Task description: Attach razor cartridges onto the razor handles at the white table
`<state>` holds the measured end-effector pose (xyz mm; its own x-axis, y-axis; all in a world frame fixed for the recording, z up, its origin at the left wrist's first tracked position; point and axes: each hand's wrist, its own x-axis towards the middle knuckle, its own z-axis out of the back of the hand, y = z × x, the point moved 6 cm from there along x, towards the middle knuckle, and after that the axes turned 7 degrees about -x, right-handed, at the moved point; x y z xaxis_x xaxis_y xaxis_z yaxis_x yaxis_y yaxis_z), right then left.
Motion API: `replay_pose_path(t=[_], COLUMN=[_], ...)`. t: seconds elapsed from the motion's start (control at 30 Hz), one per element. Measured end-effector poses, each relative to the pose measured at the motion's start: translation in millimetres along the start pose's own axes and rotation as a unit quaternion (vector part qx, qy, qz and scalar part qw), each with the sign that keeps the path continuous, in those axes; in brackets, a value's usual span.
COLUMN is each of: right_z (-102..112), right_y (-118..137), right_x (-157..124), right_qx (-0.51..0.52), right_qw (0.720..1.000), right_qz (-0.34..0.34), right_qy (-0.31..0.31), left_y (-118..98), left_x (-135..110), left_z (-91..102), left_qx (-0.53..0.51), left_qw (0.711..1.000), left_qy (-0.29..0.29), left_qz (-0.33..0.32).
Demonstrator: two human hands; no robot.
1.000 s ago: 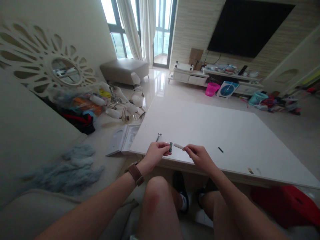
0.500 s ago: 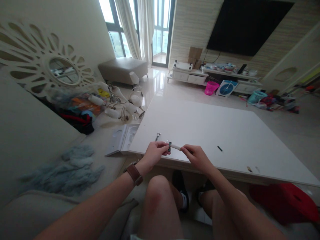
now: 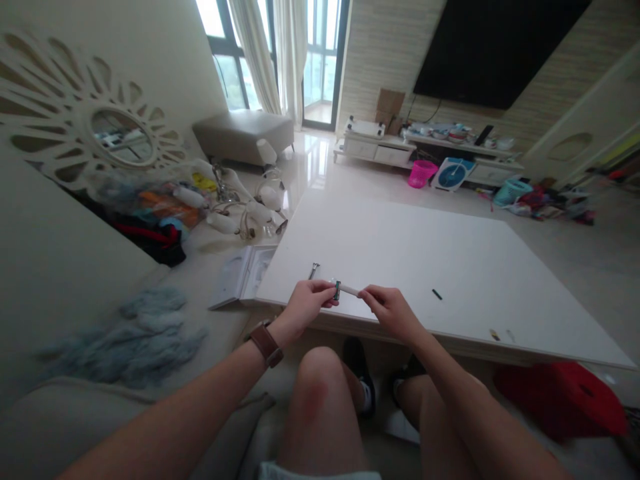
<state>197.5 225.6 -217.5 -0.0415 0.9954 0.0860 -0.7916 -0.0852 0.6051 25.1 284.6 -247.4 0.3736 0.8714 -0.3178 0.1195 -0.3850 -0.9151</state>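
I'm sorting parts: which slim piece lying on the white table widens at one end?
The slim silvery stick just beyond the left hand; the dark-green strip, right of the right hand, looks evenly thin.

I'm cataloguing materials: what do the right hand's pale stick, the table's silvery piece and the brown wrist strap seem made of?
Pale stick: perhaps matt plastic, evenly off-white; too small to be sure. Silvery piece: likely polished metal, given bright glints. Wrist strap: probably smooth leather, judging by its brown, faintly glossy surface.

Shows no legible text, label, brand, number or sign anywhere; offers nothing sharp or large enough to read.
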Motion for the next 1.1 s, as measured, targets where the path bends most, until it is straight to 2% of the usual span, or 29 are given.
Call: replay_pose_path(t=[0.2,0.33,0.47,0.73,0.97,1.1], right_z=[3,-3,-4,5,-10,-4], right_y=[-7,2,10,-4,12,9], right_x=[-2,2,4,-1,5,2], right_qx=[0.003,0.001,0.001,0.002,0.024,0.030], right_qw=[1.000,1.000,1.000,1.000,1.000,1.000], right_qz=[-0.014,-0.002,0.014,-0.006,0.011,0.006], right_qy=[0.007,0.018,0.001,-0.003,0.013,0.000], left_y=[0,-1,-1,0,1,2], left_x=[-1,-2,-2,-2,-3,-3], left_z=[0.8,0.5,-0.4,-0.8,-1.8,-0.6], left_qx=[0.003,0.006,0.010,0.003,0.009,0.012], left_qw=[1.000,1.000,1.000,1.000,1.000,1.000], left_qy=[-0.001,-0.003,0.002,0.009,0.020,0.021], left_qz=[-0.003,-0.004,-0.004,-0.005,-0.003,-0.002])
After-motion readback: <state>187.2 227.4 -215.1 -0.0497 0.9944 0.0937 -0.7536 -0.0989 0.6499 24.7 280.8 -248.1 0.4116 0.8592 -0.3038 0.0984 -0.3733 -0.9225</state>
